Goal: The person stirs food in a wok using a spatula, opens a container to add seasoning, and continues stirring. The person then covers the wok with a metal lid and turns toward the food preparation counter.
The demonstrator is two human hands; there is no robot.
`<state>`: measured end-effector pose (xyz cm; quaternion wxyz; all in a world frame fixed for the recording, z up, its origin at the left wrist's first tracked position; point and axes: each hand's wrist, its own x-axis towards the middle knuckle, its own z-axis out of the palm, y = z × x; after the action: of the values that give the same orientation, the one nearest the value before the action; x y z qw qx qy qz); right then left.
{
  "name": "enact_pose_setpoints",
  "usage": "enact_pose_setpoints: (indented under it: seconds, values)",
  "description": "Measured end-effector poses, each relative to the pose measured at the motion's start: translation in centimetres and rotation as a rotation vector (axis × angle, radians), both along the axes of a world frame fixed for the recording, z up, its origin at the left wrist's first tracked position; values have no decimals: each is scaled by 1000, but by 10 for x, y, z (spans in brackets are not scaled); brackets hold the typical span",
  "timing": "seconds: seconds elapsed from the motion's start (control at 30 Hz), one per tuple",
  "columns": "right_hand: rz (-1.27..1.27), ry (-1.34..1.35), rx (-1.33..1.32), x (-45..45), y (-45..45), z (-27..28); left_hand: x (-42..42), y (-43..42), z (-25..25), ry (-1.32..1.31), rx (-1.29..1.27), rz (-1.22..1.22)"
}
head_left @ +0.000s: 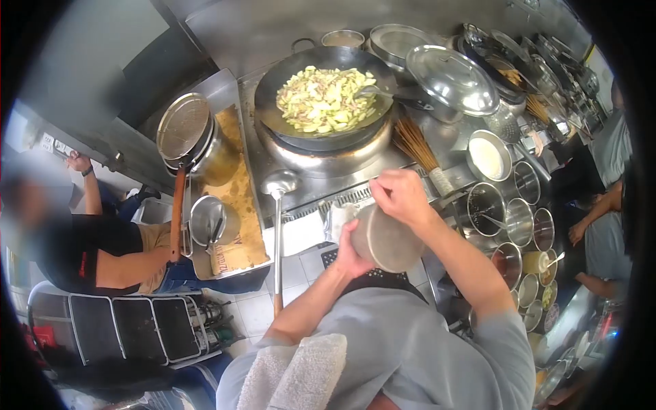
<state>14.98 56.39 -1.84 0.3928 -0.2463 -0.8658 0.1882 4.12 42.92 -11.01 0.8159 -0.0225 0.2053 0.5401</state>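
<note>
Over on the left, a wire strainer [183, 126] sits atop a pot, and a ladle [280, 183] lies bowl-up toward the stove! Center stage, the wok [380, 74] carries a heap of chopped, pale-green food [321, 99]. Down in front of it, the left hand [353, 251] grips a grey metal container [393, 239], held just before the apron! The right hand [402, 198] curls at the container's upper edge; whether it pinches anything, I can't tell. Farther right, a bristle brush [415, 145], then metal bowls [519, 222]!
</note>
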Motion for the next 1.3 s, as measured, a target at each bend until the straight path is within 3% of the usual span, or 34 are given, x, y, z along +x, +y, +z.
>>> enact_pose_setpoints:
  seconds: [0.27, 0.57, 1.03, 1.3]
  values:
    - [80, 97, 29, -6, 45, 10, 25, 35, 22, 203, 125, 226]
    - [48, -70, -289, -17, 72, 9, 16, 40, 19, 154, 107, 463]
    - [44, -83, -417, -75, 69, 2, -46, 30, 10, 229, 137, 482]
    - [-168, 50, -537, -75, 41, -27, -71, 30, 8, 130, 190, 499]
